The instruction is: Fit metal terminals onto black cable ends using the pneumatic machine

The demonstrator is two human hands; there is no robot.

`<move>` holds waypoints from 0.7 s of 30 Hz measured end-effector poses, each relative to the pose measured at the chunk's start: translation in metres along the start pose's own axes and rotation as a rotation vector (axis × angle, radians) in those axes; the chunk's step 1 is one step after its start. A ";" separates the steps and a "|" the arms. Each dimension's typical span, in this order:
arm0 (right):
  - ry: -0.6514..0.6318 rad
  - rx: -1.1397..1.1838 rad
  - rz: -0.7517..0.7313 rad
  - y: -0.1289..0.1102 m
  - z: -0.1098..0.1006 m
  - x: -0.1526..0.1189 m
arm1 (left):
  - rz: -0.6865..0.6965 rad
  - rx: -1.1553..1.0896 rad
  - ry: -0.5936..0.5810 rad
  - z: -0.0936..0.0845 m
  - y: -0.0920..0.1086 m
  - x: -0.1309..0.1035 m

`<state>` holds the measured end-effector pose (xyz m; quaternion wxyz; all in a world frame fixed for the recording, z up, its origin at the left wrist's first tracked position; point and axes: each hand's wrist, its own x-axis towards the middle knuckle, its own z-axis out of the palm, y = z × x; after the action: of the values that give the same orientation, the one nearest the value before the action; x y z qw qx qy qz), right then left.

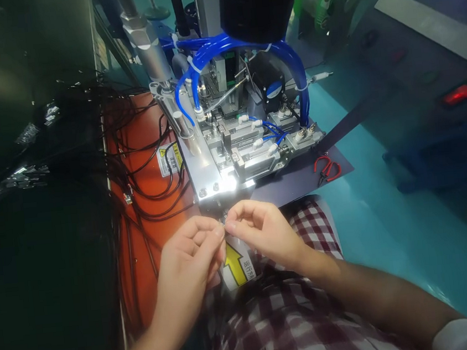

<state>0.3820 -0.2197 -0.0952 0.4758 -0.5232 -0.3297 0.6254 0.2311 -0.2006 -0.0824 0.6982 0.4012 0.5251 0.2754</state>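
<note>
In the head view my left hand (193,251) and my right hand (264,230) meet at their fingertips, low in front of the machine. Both are closed in a pinch. A tiny pale piece seems to lie between the fingertips, too small and covered to name. Just beyond them stands a metal machine (206,172) with small pneumatic cylinders and blue air hoses (297,62). Below the fingers a yellow arrow label (235,266) shows, partly covered by my left hand.
Black cables (152,197) with metal ends lie across the orange surface (147,111) to the left. Red-handled pliers (327,169) rest on the dark plate at the right. A control panel with a lit red switch (460,94) stands further right. A black cylinder (261,5) hangs above.
</note>
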 end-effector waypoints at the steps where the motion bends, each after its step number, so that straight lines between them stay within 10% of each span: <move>1: 0.001 0.032 0.016 -0.001 0.001 0.000 | 0.008 -0.001 0.006 0.000 0.000 0.000; 12: -0.026 0.095 0.048 0.001 0.005 -0.001 | 0.048 -0.016 0.015 0.003 -0.001 -0.003; 18: 0.111 -0.438 -0.406 0.002 0.000 -0.011 | 0.009 0.017 0.025 0.002 0.000 -0.004; 21: 0.071 -0.416 -0.341 0.000 -0.004 -0.012 | 0.000 0.099 0.047 -0.001 0.000 -0.003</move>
<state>0.3863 -0.2311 -0.0919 0.4680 -0.5679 -0.5177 0.4364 0.2289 -0.2031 -0.0809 0.6649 0.4289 0.5542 0.2585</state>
